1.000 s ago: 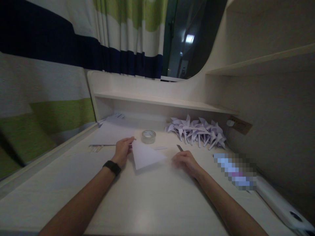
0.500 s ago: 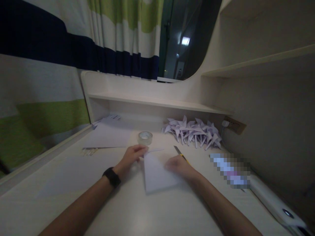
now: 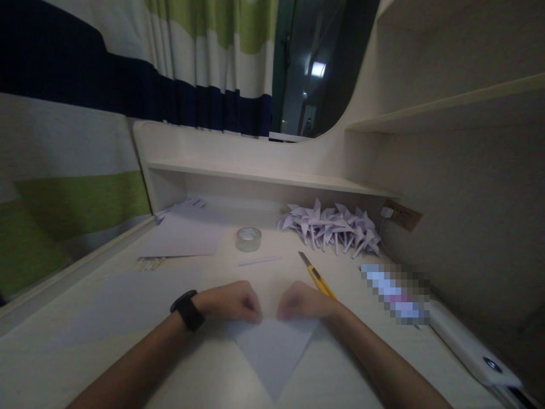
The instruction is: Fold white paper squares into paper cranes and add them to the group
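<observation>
Paper triangle (image 3: 275, 355) at the near middle of the desk (image 3: 191, 378), with its tip toward the near side. Far left, some white sheets (image 3: 185, 230). Then left hand (image 3: 234, 301), with fingers curled in at the triangle's far edge, can't tell if pinching. Roll of clear tape (image 3: 248, 244) farther back, plus a thin white strip (image 3: 259, 261). Right hand (image 3: 304, 301) curled up too, same far edge, can't tell about a grip either. Yellow cutter (image 3: 317, 275) just beside it, paper pinwheels (image 3: 330, 220) far right.

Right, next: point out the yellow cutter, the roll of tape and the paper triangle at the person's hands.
Yellow cutter (image 3: 321, 282): head view, on its handle.
Roll of tape (image 3: 248, 244): head view, on its outer wall.
Paper triangle (image 3: 275, 349): head view, on its middle.
</observation>
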Demonstrator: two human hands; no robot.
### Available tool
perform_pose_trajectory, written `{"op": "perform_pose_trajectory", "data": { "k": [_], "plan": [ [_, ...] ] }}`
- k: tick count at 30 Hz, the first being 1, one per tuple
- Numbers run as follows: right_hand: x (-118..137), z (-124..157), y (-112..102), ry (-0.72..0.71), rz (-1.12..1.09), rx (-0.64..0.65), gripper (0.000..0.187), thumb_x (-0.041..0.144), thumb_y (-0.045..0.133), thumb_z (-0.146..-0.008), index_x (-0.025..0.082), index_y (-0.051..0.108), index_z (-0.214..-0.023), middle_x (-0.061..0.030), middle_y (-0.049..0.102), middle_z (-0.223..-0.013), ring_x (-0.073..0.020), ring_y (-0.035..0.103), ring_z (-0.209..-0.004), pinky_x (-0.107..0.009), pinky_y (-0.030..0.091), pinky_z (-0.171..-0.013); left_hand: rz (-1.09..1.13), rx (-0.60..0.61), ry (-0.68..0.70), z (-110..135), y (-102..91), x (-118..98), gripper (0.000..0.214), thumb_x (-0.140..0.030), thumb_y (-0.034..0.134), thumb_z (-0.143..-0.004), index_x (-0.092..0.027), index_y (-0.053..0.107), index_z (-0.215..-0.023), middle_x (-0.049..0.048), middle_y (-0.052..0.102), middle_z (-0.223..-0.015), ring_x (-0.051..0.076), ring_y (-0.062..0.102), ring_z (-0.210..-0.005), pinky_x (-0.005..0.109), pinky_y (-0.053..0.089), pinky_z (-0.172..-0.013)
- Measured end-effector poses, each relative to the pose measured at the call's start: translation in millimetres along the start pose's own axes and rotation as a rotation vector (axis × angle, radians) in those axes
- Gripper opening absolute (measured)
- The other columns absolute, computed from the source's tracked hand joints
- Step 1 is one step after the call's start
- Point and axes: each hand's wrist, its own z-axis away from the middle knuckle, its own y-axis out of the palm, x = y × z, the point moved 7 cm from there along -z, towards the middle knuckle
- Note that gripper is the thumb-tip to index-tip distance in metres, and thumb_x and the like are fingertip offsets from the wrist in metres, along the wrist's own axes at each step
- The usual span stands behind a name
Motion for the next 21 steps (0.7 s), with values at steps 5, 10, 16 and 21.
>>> {"op": "perform_pose_trajectory", "data": {
  "k": [5,10,16,21],
  "plan": [
    [-1,3,-6,0.014,-0.002,0.055,0.032,0.044,0.069,-0.072,0.013,0.074,-0.074,-0.0003,0.062,-0.061,-0.0107,0.048,-0.056,-0.021,0.038,-0.053,0.038,-0.019,-0.025,2,-4.0,4,0.019,-0.035,0.063,-0.079,-0.022,0.076,-0.078,0.0028,0.072,-0.072,0.017,0.062,-0.062,0.024,0.044,-0.060],
    [-7,12,-29,0.051,-0.026,0.037,0.032,0.045,0.069,-0.070,0.013,0.072,-0.071,-0.0006,0.060,-0.063,-0.0116,0.049,-0.059,-0.022,0.038,-0.054,0.120,-0.001,-0.078,9,-15.4,10,0.018,-0.033,0.062,-0.078,-0.021,0.075,-0.074,0.0025,0.071,-0.067,0.015,0.058,-0.057,0.024,0.041,-0.056],
    [-19,27,-65,0.147,-0.243,-0.189,0.038,0.049,0.078,-0.059,0.013,0.068,-0.065,0.0002,0.060,-0.059,-0.0110,0.048,-0.053,-0.023,0.035,-0.052,0.192,-0.164,-0.136,24,-50.9,8,0.021,-0.038,0.067,-0.076,-0.019,0.075,-0.072,0.0061,0.072,-0.073,0.018,0.063,-0.068,0.027,0.044,-0.066],
    [-34,19,-81,0.057,-0.494,-0.725,0.047,0.058,0.077,-0.058,0.014,0.065,-0.071,0.0012,0.058,-0.058,-0.0106,0.046,-0.051,-0.022,0.032,-0.050,0.450,-0.485,-0.215,19,-59.9,22,0.040,-0.053,0.062,-0.079,-0.016,0.073,-0.091,0.0125,0.070,-0.100,0.020,0.064,-0.081,0.027,0.046,-0.064]
  ]
}}
